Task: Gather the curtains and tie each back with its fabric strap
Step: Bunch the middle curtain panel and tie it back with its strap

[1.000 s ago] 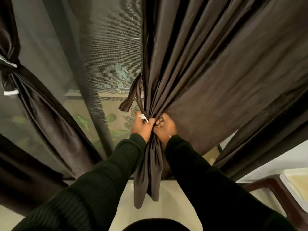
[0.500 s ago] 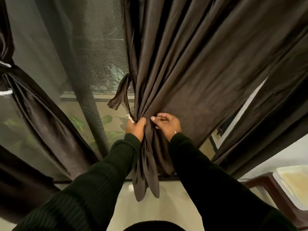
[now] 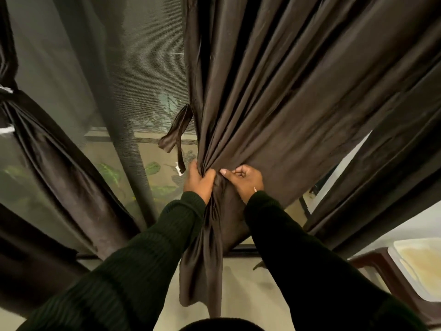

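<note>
Two hands: both met at one pinch point on the gathered curtain.
Left hand (image 3: 198, 181): was clenched round the bunched folds of the dark brown curtain (image 3: 274, 103), thumb towards the window.
Right hand (image 3: 243, 179): was curled loosely, fingertips pressing pleats in against the bunch; whether it truly gripped cloth could not be told.
Curtain: fanned out wide above the hands, narrowed to a tight neck at them, and hung below as a slim tail in front of the sill.
Fabric strap (image 3: 176, 132): dangled free just left of the curtain's edge, folded over itself, its lower end with a pale tab near the left hand's knuckles.
Step in hand: gathering appeared nearly done; tying not yet begun.
Next move, as judged: one hand would have to hold the neck while the other fetched the strap round it.
Neighbouring curtain (image 3: 35, 149): at far left, already cinched at its waist.
Further panel (image 3: 393, 163): at right, hung loose.
</note>
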